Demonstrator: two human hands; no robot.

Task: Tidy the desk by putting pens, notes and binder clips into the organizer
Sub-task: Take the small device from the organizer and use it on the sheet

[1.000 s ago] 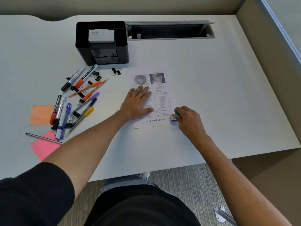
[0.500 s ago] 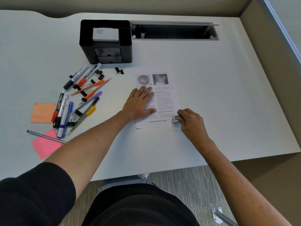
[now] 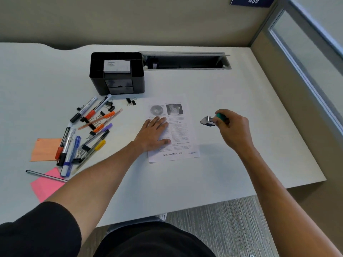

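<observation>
Left hand [image 3: 155, 133] is laid flat, fingers straight, on the printed sheet [image 3: 179, 127]; right hand [image 3: 233, 127] is curled round a small stamp [image 3: 213, 120], raised beside it. Pens [image 3: 87, 130], clips [image 3: 130, 101] and notes [image 3: 44, 149] are left loose, near the organizer [image 3: 117, 73]; ink could be smudged if the sheet is dragged.

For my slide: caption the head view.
Left hand flat on printed sheet; right hand holds a small stamp beside it.
</observation>
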